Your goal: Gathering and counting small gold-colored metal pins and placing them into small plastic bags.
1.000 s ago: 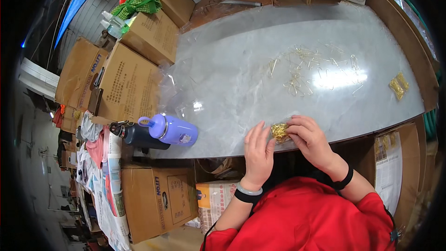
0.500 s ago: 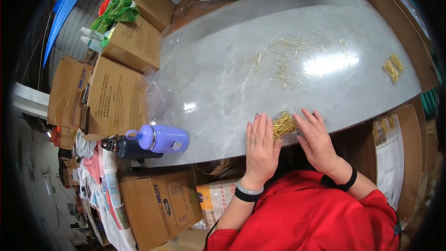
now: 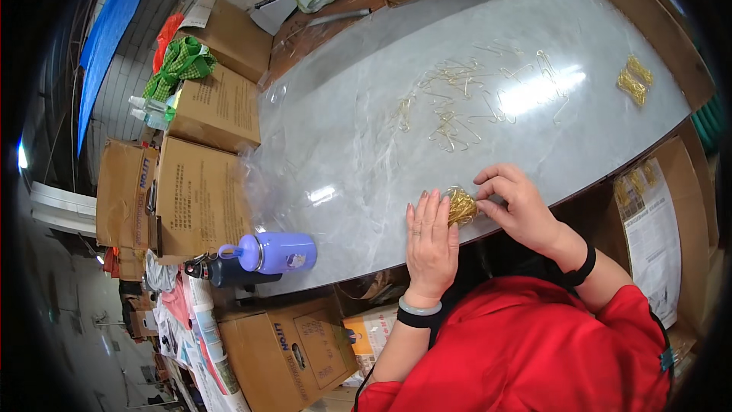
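Observation:
A small clear bag of gold wire hooks [image 3: 462, 207] lies near the table's front edge, between my two hands. My left hand [image 3: 431, 248] is laid flat along the bag's left side, fingers stretched out and touching it. My right hand [image 3: 515, 206] has its fingers curled, thumb and forefinger pinching at the bag's right edge; the exact spot they grip is too small to make out. Several loose gold wire hooks [image 3: 455, 137] are scattered farther back on the grey table [image 3: 343, 145]. Another gold bundle [image 3: 634, 81] sits at the far right.
A purple bottle [image 3: 286, 252] and a dark bottle [image 3: 229, 271] lie at the table's left front corner. Cardboard boxes [image 3: 202, 183] are stacked along the left side. Crumpled clear plastic [image 3: 263, 183] lies beside them. A raised wooden edge [image 3: 648, 23] borders the right side.
My right hand has gone from stretched fingers beside the bag to a pinch at its edge. The left hand stays flat beside it. The view has shifted a little.

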### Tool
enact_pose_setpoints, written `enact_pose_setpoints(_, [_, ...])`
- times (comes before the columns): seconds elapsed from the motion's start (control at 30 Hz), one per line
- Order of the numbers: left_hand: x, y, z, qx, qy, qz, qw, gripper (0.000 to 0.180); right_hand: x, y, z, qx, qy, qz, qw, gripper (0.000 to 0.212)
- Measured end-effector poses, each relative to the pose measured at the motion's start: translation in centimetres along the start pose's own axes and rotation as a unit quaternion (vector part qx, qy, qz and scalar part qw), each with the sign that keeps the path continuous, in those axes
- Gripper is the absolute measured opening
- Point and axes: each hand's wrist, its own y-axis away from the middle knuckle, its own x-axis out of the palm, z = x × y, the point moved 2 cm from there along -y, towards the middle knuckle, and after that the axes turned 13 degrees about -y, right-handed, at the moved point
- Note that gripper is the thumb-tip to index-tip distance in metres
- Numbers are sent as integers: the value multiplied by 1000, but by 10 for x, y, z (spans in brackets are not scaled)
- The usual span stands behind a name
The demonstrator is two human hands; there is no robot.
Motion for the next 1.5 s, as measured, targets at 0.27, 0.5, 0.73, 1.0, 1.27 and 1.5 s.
enact_pose_setpoints(0.27, [-1, 1, 1, 0, 5, 3, 1000, 41, -6, 3, 7, -126, 104, 48, 985, 19])
enact_pose_setpoints(0.5, [-3, 2, 3, 18, -17, 17, 1000, 49, 9, 1, 13, -38, 124, 8, 992, 28])
enact_pose_setpoints(0.73, [-1, 2, 1, 17, -12, 6, 1000, 46, 1, -7, 0, -56, 83, 53, 994, 19])
enact_pose_setpoints(1.0, [2, 4, 2, 33, -47, -1, 998, 47, 10, 1, 17, -68, 107, -60, 990, 18])
enact_pose_setpoints(1.27, [2, 2, 0, 25, -37, -4, 999, 42, 0, -32, 14, -118, 161, 173, 965, 24])
enact_pose_setpoints(1.5, [1, 4, -2, 14, -35, -19, 999, 42, 5, 12, 16, -106, 154, 12, 982, 54])
